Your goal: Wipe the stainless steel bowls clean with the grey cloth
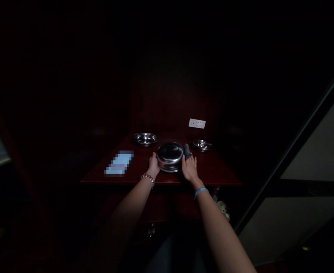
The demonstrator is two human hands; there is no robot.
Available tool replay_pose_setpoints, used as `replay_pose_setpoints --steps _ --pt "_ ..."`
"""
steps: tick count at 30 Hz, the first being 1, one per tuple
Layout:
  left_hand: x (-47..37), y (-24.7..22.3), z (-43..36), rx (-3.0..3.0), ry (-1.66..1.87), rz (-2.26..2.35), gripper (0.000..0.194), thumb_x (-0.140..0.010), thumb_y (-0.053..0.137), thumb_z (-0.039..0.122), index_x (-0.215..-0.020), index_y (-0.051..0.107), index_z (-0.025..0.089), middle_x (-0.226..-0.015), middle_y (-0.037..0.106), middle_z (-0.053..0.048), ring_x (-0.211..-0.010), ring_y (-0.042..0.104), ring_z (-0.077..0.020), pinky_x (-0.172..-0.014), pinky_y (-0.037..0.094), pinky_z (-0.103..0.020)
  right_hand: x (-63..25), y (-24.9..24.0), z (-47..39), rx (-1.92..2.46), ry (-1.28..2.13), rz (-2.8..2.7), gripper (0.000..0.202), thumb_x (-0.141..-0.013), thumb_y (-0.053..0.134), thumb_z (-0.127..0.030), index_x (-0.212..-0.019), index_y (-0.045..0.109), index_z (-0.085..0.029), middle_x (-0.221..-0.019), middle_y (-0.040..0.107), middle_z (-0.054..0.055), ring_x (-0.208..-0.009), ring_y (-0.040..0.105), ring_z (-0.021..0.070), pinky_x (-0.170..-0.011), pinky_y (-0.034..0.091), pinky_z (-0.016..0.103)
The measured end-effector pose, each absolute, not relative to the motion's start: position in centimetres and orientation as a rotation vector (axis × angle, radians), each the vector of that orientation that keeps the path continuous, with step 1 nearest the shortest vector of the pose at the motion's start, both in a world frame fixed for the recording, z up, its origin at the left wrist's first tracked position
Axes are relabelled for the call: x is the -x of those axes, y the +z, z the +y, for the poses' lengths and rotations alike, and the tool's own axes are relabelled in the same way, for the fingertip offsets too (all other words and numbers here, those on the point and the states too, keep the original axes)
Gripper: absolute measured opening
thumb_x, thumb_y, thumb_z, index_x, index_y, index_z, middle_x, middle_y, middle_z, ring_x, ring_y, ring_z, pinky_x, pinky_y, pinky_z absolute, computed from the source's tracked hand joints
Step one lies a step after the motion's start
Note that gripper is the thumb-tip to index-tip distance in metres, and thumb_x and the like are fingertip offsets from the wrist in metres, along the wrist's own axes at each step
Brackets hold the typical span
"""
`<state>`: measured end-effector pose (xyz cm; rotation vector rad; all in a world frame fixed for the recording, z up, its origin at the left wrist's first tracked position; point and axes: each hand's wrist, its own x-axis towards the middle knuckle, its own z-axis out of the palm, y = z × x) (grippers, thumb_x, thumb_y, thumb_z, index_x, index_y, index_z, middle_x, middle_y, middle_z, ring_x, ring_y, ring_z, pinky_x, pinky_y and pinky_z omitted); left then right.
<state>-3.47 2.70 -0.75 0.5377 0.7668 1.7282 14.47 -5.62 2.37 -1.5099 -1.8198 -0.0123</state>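
An upside-down steel bowl (170, 156) is between my two hands over the dark red table (95, 176), near its front edge. My left hand (153, 166) grips the bowl's left side, with a beaded bracelet at the wrist. On the right side of the bowl rests my right hand (189, 167), its thumb against the metal and its other fingers stretched forward. A dark grey cloth (187, 151) shows at the fingers of my right hand. Whether the bowl touches the tabletop cannot be made out.
Behind, a shiny steel dish (145, 140) stands at the left and a smaller one (202, 145) at the right. A bright blurred rectangle (119, 163) lies on the left of the table. A white socket plate (197, 123) is on the back wall.
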Motion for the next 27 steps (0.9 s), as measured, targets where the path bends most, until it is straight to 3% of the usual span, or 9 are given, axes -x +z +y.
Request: replay_pose_setpoints --steps 7,12,15,21,27 --pt "2.8 -0.5 2.1 -0.631 1.68 0.778 0.032 -0.087 0.07 0.049 -0.081 0.068 0.018 -0.074 0.073 -0.003 -0.078 0.068 -0.0196 -0.084 0.053 -0.034 -15.7 2.9 -5.4 1.521 -0.011 -1.661 0.064 -0.108 0.014 -0.042 -0.148 0.053 -0.009 -0.146 0.06 0.021 -0.144 0.048 0.0264 -0.123 0.027 0.053" --pt "2.6 -0.7 1.8 -0.755 1.637 0.746 0.037 -0.083 0.074 0.053 -0.08 0.069 0.017 -0.074 0.073 -0.004 -0.072 0.066 -0.0193 -0.078 0.052 -0.033 -15.6 3.4 -5.3 1.527 -0.021 -1.578 0.065 -0.107 0.017 -0.041 -0.137 0.061 -0.004 -0.138 0.064 0.025 -0.136 0.055 0.0295 -0.116 0.036 0.048" --pt "2.5 -0.8 1.8 -0.792 1.636 0.751 0.038 -0.083 0.073 0.054 -0.08 0.069 0.017 -0.074 0.073 -0.005 -0.071 0.066 -0.0193 -0.077 0.052 -0.033 -15.1 3.6 -5.4 1.538 -0.033 -1.552 0.064 -0.106 0.017 -0.042 -0.134 0.064 -0.006 -0.136 0.065 0.023 -0.133 0.056 0.0292 -0.112 0.041 0.046" --pt "2.3 -0.8 1.8 -0.883 1.65 0.717 0.043 -0.081 0.075 0.058 -0.089 0.074 0.015 -0.088 0.077 -0.008 -0.082 0.069 -0.0214 -0.084 0.052 -0.034 -14.3 3.6 -5.3 1.443 -0.116 -1.472 0.059 -0.105 0.022 -0.044 -0.133 0.064 -0.013 -0.132 0.067 0.02 -0.125 0.06 0.0298 -0.106 0.045 0.046" --pt "2.2 -0.9 1.9 -0.922 1.639 0.672 0.048 -0.079 0.076 0.059 -0.097 0.076 0.015 -0.101 0.078 -0.011 -0.094 0.07 -0.0245 -0.096 0.051 -0.038 -13.9 4.7 -5.4 1.462 -0.151 -1.523 0.056 -0.104 0.026 -0.039 -0.139 0.059 -0.01 -0.14 0.062 0.02 -0.131 0.055 0.0302 -0.111 0.041 0.046"
